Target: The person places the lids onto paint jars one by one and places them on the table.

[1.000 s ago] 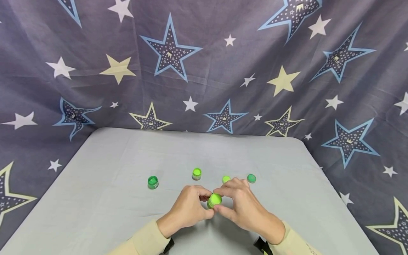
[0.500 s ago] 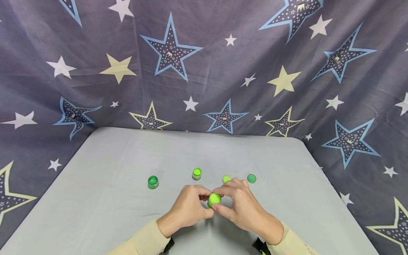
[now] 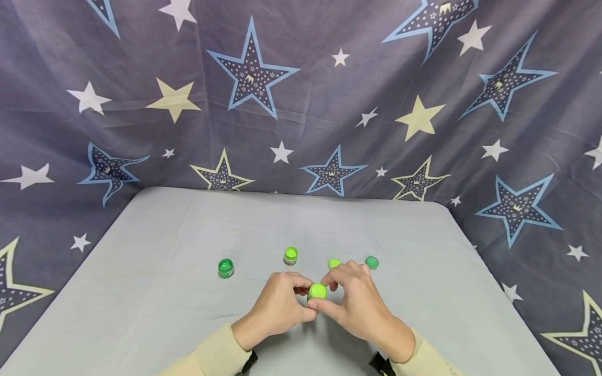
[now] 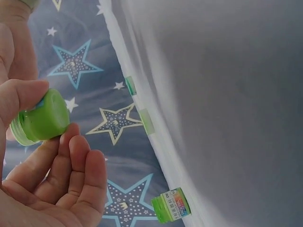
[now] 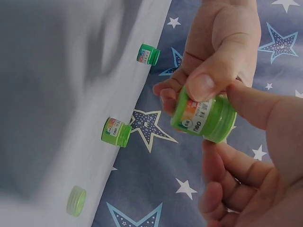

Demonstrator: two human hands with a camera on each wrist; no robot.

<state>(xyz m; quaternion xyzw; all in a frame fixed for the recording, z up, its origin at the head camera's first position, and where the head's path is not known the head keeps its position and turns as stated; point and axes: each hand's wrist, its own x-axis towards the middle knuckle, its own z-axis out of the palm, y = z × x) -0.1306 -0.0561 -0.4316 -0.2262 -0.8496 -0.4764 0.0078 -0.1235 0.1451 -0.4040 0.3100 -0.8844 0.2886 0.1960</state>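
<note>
A small light green paint jar [image 5: 194, 113] with a printed label is held above the table by both hands. My left hand [image 3: 278, 303] grips its body between thumb and fingers. A light green screw lid [image 3: 318, 290] sits on the jar's mouth. My right hand [image 3: 359, 303] is at that lid, its thumb touching the near side and its bent index finger by the far side. In the right wrist view, the right thumb and fingers lie on opposite sides of the lid [image 5: 223, 120]. The jar's underside shows in the left wrist view.
On the grey-covered table [image 3: 188, 224] stand an open dark green jar [image 3: 226, 268] at left and an open light green jar [image 3: 290, 256] near the middle. A light green lid [image 3: 334, 263] and a dark green lid [image 3: 371, 262] lie beyond the right hand. Star-patterned cloth [image 3: 301, 104] hangs behind.
My right index finger has shifted back slightly from the lid's far edge, while the thumb stays near. The jar has tilted a little more upright; the left hand barely moves.
</note>
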